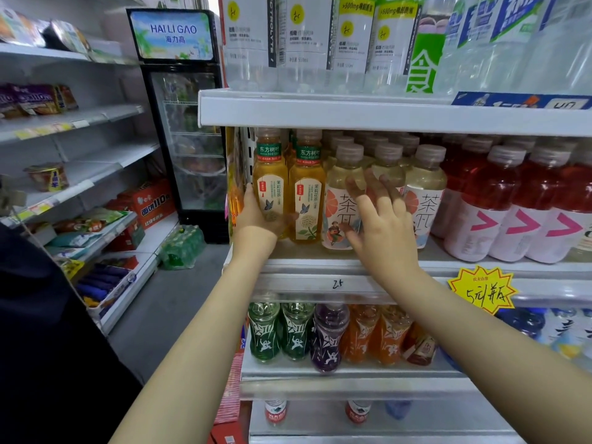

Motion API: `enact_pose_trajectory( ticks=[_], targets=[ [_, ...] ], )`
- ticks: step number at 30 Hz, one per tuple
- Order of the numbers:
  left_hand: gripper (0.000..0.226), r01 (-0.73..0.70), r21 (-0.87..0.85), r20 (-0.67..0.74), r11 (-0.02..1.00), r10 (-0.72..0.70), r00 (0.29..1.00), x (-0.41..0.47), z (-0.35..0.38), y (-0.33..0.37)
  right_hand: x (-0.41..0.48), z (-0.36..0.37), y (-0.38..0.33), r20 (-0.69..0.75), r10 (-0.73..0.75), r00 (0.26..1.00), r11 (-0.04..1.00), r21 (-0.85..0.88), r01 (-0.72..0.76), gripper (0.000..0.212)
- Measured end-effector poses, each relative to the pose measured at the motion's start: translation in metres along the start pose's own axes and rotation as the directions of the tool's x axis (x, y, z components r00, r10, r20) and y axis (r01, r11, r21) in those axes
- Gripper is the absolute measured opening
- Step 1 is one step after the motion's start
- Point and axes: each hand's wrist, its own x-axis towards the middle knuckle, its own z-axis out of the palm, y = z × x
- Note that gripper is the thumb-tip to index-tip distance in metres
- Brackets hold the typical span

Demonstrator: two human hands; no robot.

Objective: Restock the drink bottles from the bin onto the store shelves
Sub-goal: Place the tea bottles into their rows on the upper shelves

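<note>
Reaches both arms forward to the middle shelf of a drinks rack. Grips with the left hand the lower part of the amber tea bottle at the far left end of the front row, thumb across the front of the label, fingers curled round the left side. Holds it upright, base hidden behind the hand, just beside the second amber bottle to its right.

Holds the right hand spread in front of the pale tea bottles, fingers straight, apart and blurred; cannot tell whether the fingertips touch a bottle. Clasps nothing there.

Further right on the same board, red drink bottles packed in rows. On the shelf above, tall clear bottles with white labels. On the shelf below, green bottles, a purple bottle and orange bottles side by side, and a yellow star price tag clipped to the rail over them.

Across the aisle to the left, snack shelves, a glass-door fridge and a wrapped pack of green bottles on the floor at its foot.
</note>
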Motion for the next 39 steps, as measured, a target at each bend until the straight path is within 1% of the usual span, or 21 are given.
enact_pose_trajectory(
  ticks=[4, 12, 16, 18, 19, 21, 22, 24, 25, 27, 28, 30, 33, 36, 37, 39],
  targets=[
    [0.097, 0.009, -0.017, -0.011, 1.000, -0.009, 1.000, 0.001, 0.001, -0.001, 0.000, -0.001, 0.000, -0.002, -0.003, 1.000, 1.000, -0.016, 0.003, 0.068],
    [0.090, -0.008, 0.012, -0.025, 1.000, 0.009, 1.000, -0.004, -0.001, 0.003, 0.001, -0.003, -0.001, -0.020, 0.000, 1.000, 1.000, -0.006, 0.000, 0.068],
    [0.090, 0.031, 0.026, -0.004, 0.999, -0.031, 1.000, -0.008, -0.002, 0.010, 0.001, -0.009, -0.004, 0.018, 0.004, 1.000, 1.000, -0.027, -0.003, 0.066],
    [0.094, 0.042, 0.088, 0.032, 0.995, -0.045, 0.998, -0.010, -0.004, 0.018, 0.004, -0.016, -0.006, 0.073, 0.036, 0.997, 0.999, -0.003, -0.035, 0.061],
    [0.098, 0.057, 0.131, 0.049, 0.990, -0.064, 0.997, -0.012, -0.005, 0.023, 0.005, -0.019, -0.005, 0.133, 0.065, 0.989, 0.997, 0.042, -0.071, 0.059],
    [0.102, 0.102, 0.206, 0.047, 0.973, -0.114, 0.992, -0.022, -0.010, 0.030, 0.002, -0.025, 0.001, 0.274, 0.107, 0.956, 0.961, 0.216, -0.170, 0.059],
    [0.096, 0.093, 0.217, 0.038, 0.972, -0.104, 0.994, -0.031, -0.013, 0.033, -0.002, -0.030, 0.004, 0.290, 0.108, 0.951, 0.918, 0.338, -0.208, 0.061],
    [0.072, 0.001, 0.178, 0.023, 0.984, -0.005, 1.000, -0.061, -0.017, 0.038, -0.015, -0.044, 0.007, 0.270, 0.137, 0.953, 0.781, 0.563, -0.272, 0.061],
    [0.060, -0.042, 0.123, 0.028, 0.991, 0.039, 0.999, -0.080, -0.017, 0.040, -0.024, -0.054, 0.007, 0.275, 0.178, 0.945, 0.692, 0.648, -0.319, 0.058],
    [0.054, -0.093, -0.044, 0.069, 0.995, 0.096, 0.993, -0.120, -0.012, 0.045, -0.045, -0.070, 0.010, 0.324, 0.283, 0.903, 0.494, 0.758, -0.426, 0.053],
    [0.052, -0.095, -0.142, 0.094, 0.985, 0.109, 0.990, -0.139, -0.008, 0.047, -0.056, -0.076, 0.014, 0.347, 0.331, 0.878, 0.414, 0.782, -0.466, 0.051],
    [0.047, -0.051, -0.278, 0.144, 0.959, 0.094, 0.985, -0.169, 0.004, 0.049, -0.078, -0.090, 0.023, 0.375, 0.393, 0.840, 0.300, 0.811, -0.503, 0.046],
    [0.045, -0.009, -0.332, 0.208, 0.943, 0.083, 0.975, -0.210, 0.027, 0.048, -0.112, -0.106, 0.042, 0.408, 0.463, 0.787, 0.164, 0.833, -0.529, 0.038],
    [0.041, 0.024, -0.376, 0.243, 0.926, 0.073, 0.967, -0.249, 0.055, 0.050, -0.151, -0.121, 0.062, 0.487, 0.484, 0.727, 0.038, 0.818, -0.573, 0.036],
    [0.040, 0.055, -0.386, 0.257, 0.921, 0.050, 0.965, -0.261, 0.065, 0.048, -0.166, -0.125, 0.070, 0.520, 0.480, 0.707, 0.002, 0.805, -0.593, 0.036],
    [0.036, 0.123, -0.377, 0.308, 0.918, -0.001, 0.951, -0.287, 0.087, 0.040, -0.197, -0.135, 0.085, 0.571, 0.469, 0.674, -0.038, 0.775, -0.630, 0.040]
  ],
)
